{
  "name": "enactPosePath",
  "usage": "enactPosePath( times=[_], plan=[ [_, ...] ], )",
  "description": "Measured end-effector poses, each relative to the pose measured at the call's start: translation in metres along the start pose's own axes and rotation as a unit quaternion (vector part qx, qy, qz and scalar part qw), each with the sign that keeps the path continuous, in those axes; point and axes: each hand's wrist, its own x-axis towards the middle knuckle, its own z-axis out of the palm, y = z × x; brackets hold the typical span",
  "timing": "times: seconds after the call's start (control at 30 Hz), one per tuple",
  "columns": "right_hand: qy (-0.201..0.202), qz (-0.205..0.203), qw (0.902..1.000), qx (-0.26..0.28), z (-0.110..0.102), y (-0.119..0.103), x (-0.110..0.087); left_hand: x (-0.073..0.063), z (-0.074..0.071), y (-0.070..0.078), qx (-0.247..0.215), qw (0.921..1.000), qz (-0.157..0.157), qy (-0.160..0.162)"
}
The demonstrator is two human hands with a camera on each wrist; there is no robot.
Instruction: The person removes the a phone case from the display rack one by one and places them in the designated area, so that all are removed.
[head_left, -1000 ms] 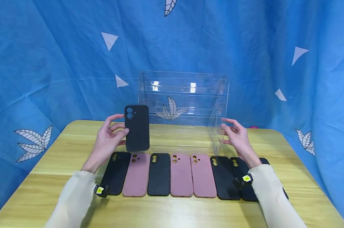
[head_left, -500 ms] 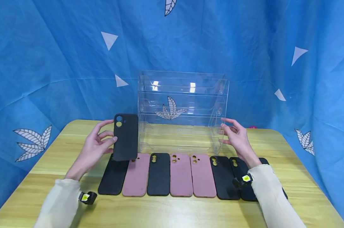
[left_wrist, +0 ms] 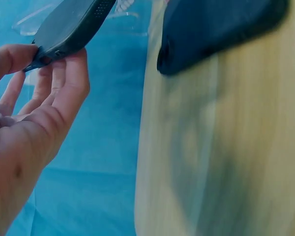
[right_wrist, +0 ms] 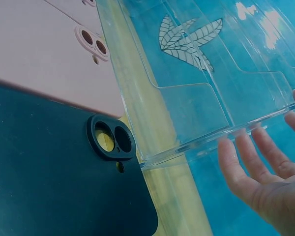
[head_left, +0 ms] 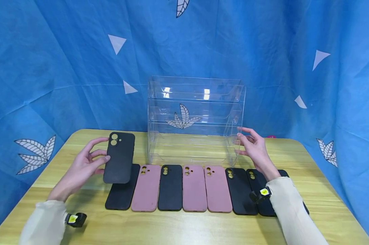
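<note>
My left hand (head_left: 84, 163) pinches a black phone case (head_left: 120, 158) by its long edge, thumb on the back face and the other fingers behind. Held upright with its camera cutout at the top left, the case overlaps the leftmost black case (head_left: 120, 195) in the row. In the left wrist view the held case (left_wrist: 71, 24) stands above the tabletop. At the clear tiered rack (head_left: 190, 158), my right hand (head_left: 254, 146) holds the right side wall. The right wrist view has the fingertips on the outside of that wall (right_wrist: 201, 142) and the thumb at its front edge.
Pink phone cases (head_left: 146, 190) and black ones (head_left: 170, 190) lie side by side before the rack on the wooden table (head_left: 184, 228). My right forearm partly covers the rightmost cases. A blue curtain (head_left: 80, 61) hangs behind.
My left hand has moved left, down and toward me with the black phone case, away from the rack's left side. The right hand has stayed at the rack.
</note>
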Motion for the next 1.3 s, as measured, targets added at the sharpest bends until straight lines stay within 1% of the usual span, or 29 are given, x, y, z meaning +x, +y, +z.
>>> enactPosePath(
  times=[0.07, 0.4, 0.53, 0.63, 0.77, 0.9, 1.1, 1.3],
  plan=[
    [0.000, 0.001, 1.0000, 0.000, 0.000, 0.000, 0.000, -0.003, -0.006, -0.004, 0.003, 0.9999, -0.008, -0.005],
    [-0.001, 0.002, 1.0000, -0.002, 0.000, -0.001, 0.000, -0.019, -0.032, -0.020, 0.049, 0.9972, -0.049, -0.028],
    [0.000, 0.000, 1.0000, -0.003, 0.001, 0.000, 0.000, -0.026, -0.043, -0.027, 0.049, 0.9961, -0.062, -0.039],
    [0.001, -0.002, 1.0000, -0.004, 0.001, 0.000, 0.000, -0.030, -0.051, -0.032, 0.051, 0.9951, -0.075, -0.040],
    [0.001, -0.002, 1.0000, -0.007, 0.000, 0.000, 0.000, -0.034, -0.058, -0.037, 0.066, 0.9927, -0.094, -0.038],
    [0.003, -0.002, 1.0000, -0.007, 0.000, 0.001, 0.000, -0.035, -0.060, -0.042, 0.071, 0.9903, -0.111, -0.045],
    [0.004, 0.000, 1.0000, -0.004, 0.001, 0.001, 0.000, -0.035, -0.057, -0.045, 0.072, 0.9890, -0.119, -0.050],
    [0.008, 0.003, 1.0000, -0.006, 0.001, 0.000, 0.000, -0.033, -0.052, -0.044, 0.104, 0.9832, -0.139, -0.058]
  ],
)
